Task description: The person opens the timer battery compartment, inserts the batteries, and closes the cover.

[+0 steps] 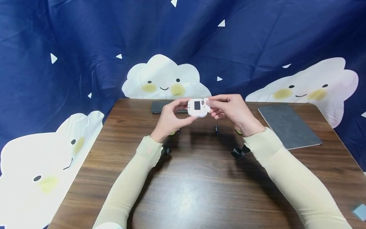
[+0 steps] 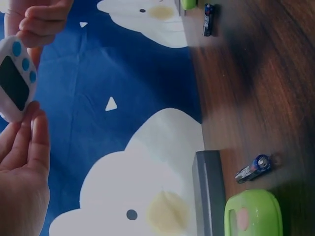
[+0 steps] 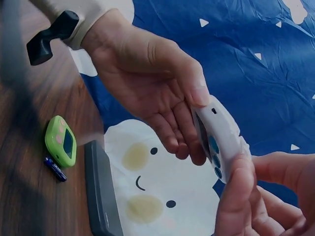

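Note:
A small white electronic device [image 1: 197,107] is held up above the far part of the table. It has a dark screen and several round blue buttons, visible in the left wrist view; its other face, with a dark rectangle and a small recess near one corner, shows in the head view. My left hand [image 1: 171,118] grips one side between thumb and fingers. Opposite, my right hand [image 1: 233,111] pinches the other edge, its thumb beside the recess. What sits in the recess is too small to tell. Below lie two dark AAA-like batteries, one left [image 2: 253,168] and one right [image 1: 216,129].
A green device with pink buttons [image 3: 61,142] lies by the left battery; another green thing [image 2: 188,4] is partly visible. A dark grey box [image 1: 155,107] stands at the back edge. A grey notebook-like slab [image 1: 290,125] lies right, a light-blue block [image 1: 359,211] near the right edge.

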Motion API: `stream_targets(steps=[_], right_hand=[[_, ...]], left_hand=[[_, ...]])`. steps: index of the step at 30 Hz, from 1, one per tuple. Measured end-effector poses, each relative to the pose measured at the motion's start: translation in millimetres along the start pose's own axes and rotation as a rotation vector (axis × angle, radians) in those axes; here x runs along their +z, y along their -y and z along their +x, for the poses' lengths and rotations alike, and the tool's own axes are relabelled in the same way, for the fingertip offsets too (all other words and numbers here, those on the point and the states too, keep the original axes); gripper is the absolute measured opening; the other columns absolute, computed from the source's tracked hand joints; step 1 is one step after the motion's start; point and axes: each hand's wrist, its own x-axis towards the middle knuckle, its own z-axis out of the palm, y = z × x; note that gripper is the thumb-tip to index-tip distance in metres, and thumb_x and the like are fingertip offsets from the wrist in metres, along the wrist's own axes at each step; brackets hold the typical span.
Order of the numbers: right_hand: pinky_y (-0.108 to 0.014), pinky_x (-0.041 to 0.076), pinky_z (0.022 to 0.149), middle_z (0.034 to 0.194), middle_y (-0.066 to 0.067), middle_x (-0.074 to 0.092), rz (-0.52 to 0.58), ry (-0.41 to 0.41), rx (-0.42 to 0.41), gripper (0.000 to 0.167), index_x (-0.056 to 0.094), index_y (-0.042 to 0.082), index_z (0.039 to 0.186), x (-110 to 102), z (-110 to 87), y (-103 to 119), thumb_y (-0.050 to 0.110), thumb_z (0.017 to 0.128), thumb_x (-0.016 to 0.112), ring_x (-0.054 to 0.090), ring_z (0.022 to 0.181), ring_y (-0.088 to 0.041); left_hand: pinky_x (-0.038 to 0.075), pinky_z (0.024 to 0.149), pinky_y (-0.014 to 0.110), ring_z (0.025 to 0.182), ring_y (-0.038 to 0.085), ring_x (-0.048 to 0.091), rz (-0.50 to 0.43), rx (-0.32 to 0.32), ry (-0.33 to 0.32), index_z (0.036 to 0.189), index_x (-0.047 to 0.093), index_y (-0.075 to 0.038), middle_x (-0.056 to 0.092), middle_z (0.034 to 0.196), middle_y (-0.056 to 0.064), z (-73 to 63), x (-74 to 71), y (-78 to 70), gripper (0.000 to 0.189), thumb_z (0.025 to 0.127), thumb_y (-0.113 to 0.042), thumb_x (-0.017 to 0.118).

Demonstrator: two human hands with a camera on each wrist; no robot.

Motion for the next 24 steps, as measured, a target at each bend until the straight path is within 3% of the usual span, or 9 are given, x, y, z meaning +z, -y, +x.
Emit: stream_targets(steps=[5, 9, 12, 15, 19, 21, 24], right_hand=[[-0.021, 0.065, 0.064, 0.075, 0.002, 0.077, 0.062, -0.024, -0.003, 0.035, 0.075, -0.005, 0.129, -5, -4.8, 2, 0.014, 0.101, 0.085, 0.072, 0.065, -0.007], [-0.021, 0.066, 0.066, 0.077, 0.003, 0.078, 0.02, -0.038, 0.023, 0.037, 0.074, -0.005, 0.132, -17, -12.3, -4, 0.016, 0.103, 0.083, 0.071, 0.066, -0.007], [-0.022, 0.066, 0.067, 0.08, 0.004, 0.079, -0.055, -0.02, 0.077, 0.041, 0.071, -0.008, 0.137, -29, -18.8, -26, 0.016, 0.106, 0.08, 0.071, 0.068, -0.005], [-0.021, 0.066, 0.067, 0.078, 0.005, 0.078, -0.128, 0.013, 0.139, 0.043, 0.068, -0.012, 0.141, -39, -25.4, -59, 0.014, 0.107, 0.077, 0.071, 0.067, -0.003], [-0.02, 0.064, 0.064, 0.077, 0.006, 0.076, -0.211, 0.05, 0.212, 0.044, 0.066, -0.015, 0.142, -44, -33.7, -101, 0.012, 0.108, 0.074, 0.07, 0.066, -0.002], [-0.02, 0.063, 0.062, 0.076, 0.005, 0.076, -0.241, 0.054, 0.242, 0.043, 0.068, -0.014, 0.141, -43, -37.2, -115, 0.013, 0.108, 0.074, 0.069, 0.066, -0.002], [-0.02, 0.062, 0.061, 0.075, 0.004, 0.075, -0.282, 0.047, 0.269, 0.04, 0.072, -0.011, 0.136, -40, -41.2, -127, 0.015, 0.107, 0.076, 0.068, 0.066, -0.002]], left_hand=[[0.063, 0.109, 0.043, 0.109, 0.02, 0.073, -0.02, 0.0, 0.001, 0.14, 0.075, -0.005, 0.08, 0.125, 0.016, 0.5, 1.2, 2.3, 0.059, 0.085, -0.008, 0.096], [0.063, 0.108, 0.049, 0.108, 0.019, 0.073, -0.019, -0.013, -0.016, 0.138, 0.075, -0.005, 0.08, 0.125, 0.017, 0.4, -1.5, 3.8, 0.058, 0.084, -0.006, 0.096], [0.063, 0.107, 0.049, 0.108, 0.02, 0.073, -0.025, -0.013, -0.031, 0.137, 0.075, -0.004, 0.08, 0.126, 0.016, 0.5, -3.5, 3.5, 0.057, 0.083, -0.004, 0.095], [0.064, 0.107, 0.045, 0.108, 0.02, 0.074, -0.023, -0.011, -0.032, 0.137, 0.075, -0.004, 0.08, 0.126, 0.016, 1.2, -3.9, 3.0, 0.058, 0.083, -0.005, 0.095], [0.064, 0.108, 0.048, 0.108, 0.02, 0.074, -0.019, -0.013, -0.024, 0.138, 0.075, -0.005, 0.08, 0.126, 0.016, 1.5, -3.1, 3.4, 0.058, 0.084, -0.006, 0.096], [0.063, 0.108, 0.051, 0.108, 0.02, 0.074, -0.02, -0.011, -0.021, 0.138, 0.075, -0.004, 0.08, 0.125, 0.017, 1.6, -2.6, 4.0, 0.059, 0.084, -0.006, 0.096], [0.064, 0.108, 0.047, 0.108, 0.02, 0.073, -0.022, -0.009, -0.019, 0.138, 0.075, -0.004, 0.08, 0.125, 0.017, 1.7, -2.2, 5.2, 0.058, 0.084, -0.005, 0.095]])
